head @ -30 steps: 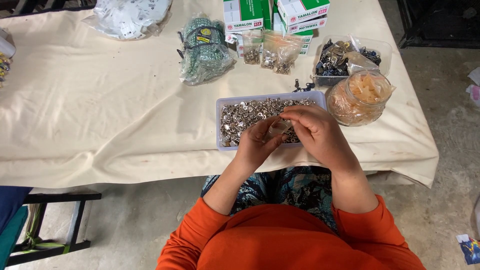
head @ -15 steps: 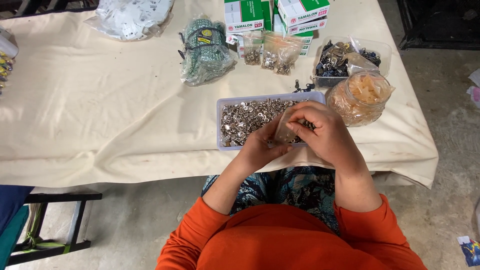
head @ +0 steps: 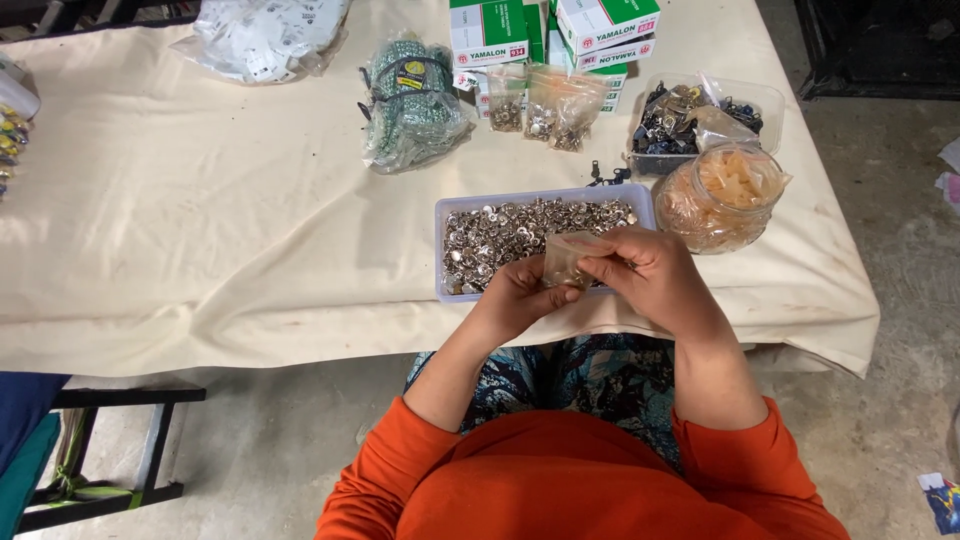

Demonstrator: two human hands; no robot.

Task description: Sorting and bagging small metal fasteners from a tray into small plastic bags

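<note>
Both hands hold a small clear plastic bag [head: 563,257] just above the near right corner of a pale lilac tray [head: 441,250] filled with small silver metal snap fasteners. My left hand [head: 518,297] pinches the bag's lower edge from the left. Closed around the bag's right side is my right hand [head: 650,275], fingers curled toward its mouth. What the bag contains is too small to tell.
On the cream cloth-covered table [head: 200,220]: a clear tub of dark metal parts [head: 690,120], a round clear container of orange pieces [head: 722,195], small bags of fasteners [head: 545,105], green-and-white boxes [head: 540,35], a green bundle in plastic [head: 410,100], a white bag [head: 265,35]. A stool [head: 100,450] stands lower left.
Both hands stayed over the tray's right end. The clear bag has come up between them and is now held more spread out, with the right hand shifted slightly right.
</note>
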